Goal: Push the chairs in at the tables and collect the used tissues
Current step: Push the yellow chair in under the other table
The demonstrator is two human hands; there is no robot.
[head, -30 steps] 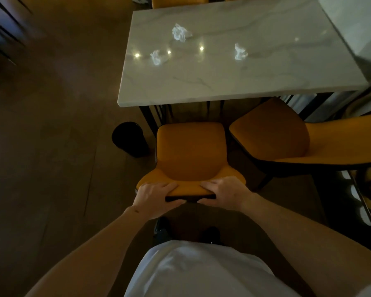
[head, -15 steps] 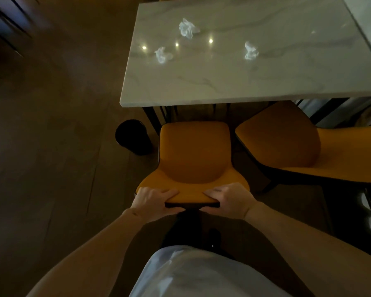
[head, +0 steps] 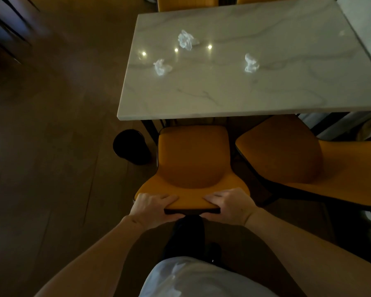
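An orange chair (head: 193,161) stands in front of me, its seat front just at the near edge of the white marble table (head: 223,99). My left hand (head: 152,205) and my right hand (head: 229,203) both grip the top of its backrest. Three crumpled white tissues lie on the table: one at the back (head: 186,40), one at the left (head: 162,67), one toward the right (head: 251,63). A second orange chair (head: 287,155) stands to the right, turned at an angle and pulled away from the table.
A black round bin (head: 131,146) stands on the wooden floor by the table's left leg. Two more orange chair backs (head: 186,2) show at the table's far side. Dark furniture legs (head: 4,28) are at the upper left. A second pale tabletop (head: 364,24) adjoins at the right.
The chair has slid forward toward the table with both hands on its backrest, and I have stepped after it; the table now sits lower and closer in view.
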